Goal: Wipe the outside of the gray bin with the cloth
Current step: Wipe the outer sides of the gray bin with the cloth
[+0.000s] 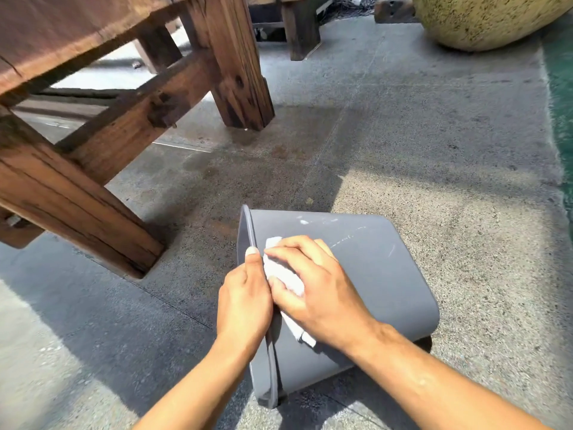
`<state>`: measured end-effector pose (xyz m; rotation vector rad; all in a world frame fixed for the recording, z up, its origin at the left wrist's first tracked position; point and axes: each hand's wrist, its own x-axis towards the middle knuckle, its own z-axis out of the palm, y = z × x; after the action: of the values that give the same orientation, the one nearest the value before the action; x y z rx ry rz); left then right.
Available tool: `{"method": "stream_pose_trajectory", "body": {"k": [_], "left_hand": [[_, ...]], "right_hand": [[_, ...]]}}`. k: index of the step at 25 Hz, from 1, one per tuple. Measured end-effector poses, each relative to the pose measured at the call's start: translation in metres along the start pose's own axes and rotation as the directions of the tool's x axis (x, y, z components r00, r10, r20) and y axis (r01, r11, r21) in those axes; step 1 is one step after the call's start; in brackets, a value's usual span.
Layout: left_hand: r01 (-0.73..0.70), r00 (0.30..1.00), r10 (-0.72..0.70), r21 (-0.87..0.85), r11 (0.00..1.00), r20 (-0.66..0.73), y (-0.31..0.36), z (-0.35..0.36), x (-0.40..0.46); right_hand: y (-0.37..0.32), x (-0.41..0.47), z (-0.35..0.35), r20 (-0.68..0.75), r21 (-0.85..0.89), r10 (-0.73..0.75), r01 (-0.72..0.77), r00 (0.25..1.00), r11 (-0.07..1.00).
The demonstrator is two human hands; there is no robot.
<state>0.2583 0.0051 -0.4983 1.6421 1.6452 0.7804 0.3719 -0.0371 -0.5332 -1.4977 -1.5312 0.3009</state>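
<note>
The gray bin (381,274) lies on its side on the concrete floor, rim to the left, base to the right. Pale scuff marks show on its upper wall. My left hand (245,305) grips the rim, thumb pressed along its edge. My right hand (316,287) lies flat on the bin's outer wall just right of the rim, pressing a white cloth (283,276) against it. Most of the cloth is hidden under my fingers and palm; one corner pokes out near my right wrist.
A heavy wooden table (102,125) with thick legs stands to the left and behind the bin. A large speckled yellow pot (483,20) sits at the far right. A green painted strip (561,103) runs along the right edge of the floor.
</note>
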Motion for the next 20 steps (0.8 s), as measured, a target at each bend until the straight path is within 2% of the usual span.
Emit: {"method": "stream_pose_trajectory", "body": {"k": [3, 6, 9, 11, 12, 14, 16, 18, 20], "left_hand": [[0.027, 0.999, -0.026, 0.039, 0.999, -0.034, -0.010, 0.000, 0.003], [0.040, 0.999, -0.038, 0.066, 0.997, -0.036, -0.025, -0.001, 0.002], [0.042, 0.999, -0.041, 0.051, 0.998, -0.012, -0.038, -0.001, 0.007], [0.058, 0.998, -0.058, -0.018, 0.998, -0.001, -0.038, 0.002, 0.008], [0.073, 0.997, -0.074, -0.079, 0.994, -0.003, -0.036, 0.003, 0.007], [0.119, 0.993, -0.122, -0.210, 0.970, 0.003, -0.024, 0.001, 0.006], [0.224, 0.973, -0.232, -0.281, 0.933, 0.007, -0.017, 0.003, 0.011], [0.324, 0.943, -0.330, -0.343, 0.882, 0.041, -0.016, 0.005, 0.019], [0.374, 0.924, -0.371, -0.394, 0.839, 0.087, -0.014, 0.007, 0.025]], "right_hand": [[0.039, 0.015, -0.004, 0.006, -0.057, 0.167, -0.166, 0.986, 0.984], [0.094, 0.019, -0.037, -0.037, -0.174, 0.388, -0.388, 0.921, 0.905], [0.137, 0.015, -0.075, -0.134, -0.209, 0.588, -0.603, 0.797, 0.770], [0.151, 0.008, -0.092, -0.197, -0.212, 0.694, -0.721, 0.693, 0.660], [0.150, 0.004, -0.097, -0.229, -0.210, 0.710, -0.746, 0.666, 0.632], [0.131, 0.003, -0.097, -0.287, -0.178, 0.664, -0.720, 0.690, 0.671], [0.094, 0.008, -0.082, -0.278, -0.111, 0.537, -0.582, 0.797, 0.806], [0.051, 0.012, -0.054, -0.160, -0.060, 0.346, -0.359, 0.924, 0.931], [0.016, 0.012, -0.024, -0.046, -0.011, 0.155, -0.156, 0.987, 0.988]]}}
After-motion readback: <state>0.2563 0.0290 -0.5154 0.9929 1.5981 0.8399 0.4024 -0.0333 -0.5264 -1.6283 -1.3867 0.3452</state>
